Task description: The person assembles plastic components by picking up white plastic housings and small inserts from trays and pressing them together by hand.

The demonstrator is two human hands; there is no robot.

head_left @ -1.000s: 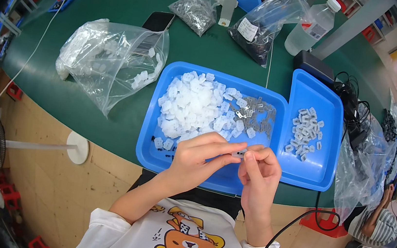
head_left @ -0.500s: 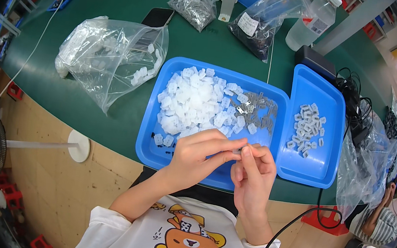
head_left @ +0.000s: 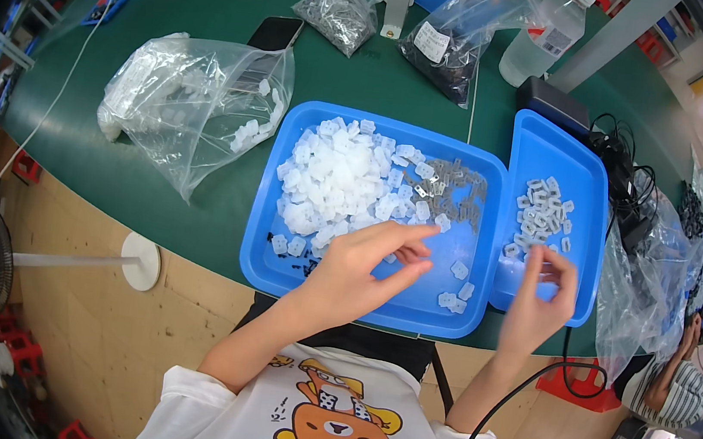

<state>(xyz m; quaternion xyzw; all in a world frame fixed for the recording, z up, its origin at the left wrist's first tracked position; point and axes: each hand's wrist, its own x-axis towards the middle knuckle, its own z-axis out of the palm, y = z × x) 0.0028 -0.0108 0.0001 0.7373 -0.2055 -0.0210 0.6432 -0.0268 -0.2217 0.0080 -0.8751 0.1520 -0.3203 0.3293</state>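
My left hand hovers over the near part of the large blue tray, thumb and fingers apart with nothing visible between them. Beneath and beyond it lies a heap of translucent white plastic pieces. Small grey metal parts fill the tray's far right corner. My right hand, slightly blurred, is over the smaller blue tray. Its thumb and fingers curl together in a pinch close to the pile of small clear-grey pieces; anything between the fingertips is hidden.
A clear bag with white pieces lies left, beside a dark phone. Bags of metal parts and black parts, a bottle and a post stand behind. Black cables lie right; another person sits beyond.
My hands have parted. The right moved from the large tray to the smaller one; the left stayed near its place, its fingers now spread. Loose white pieces show where the right hand was.
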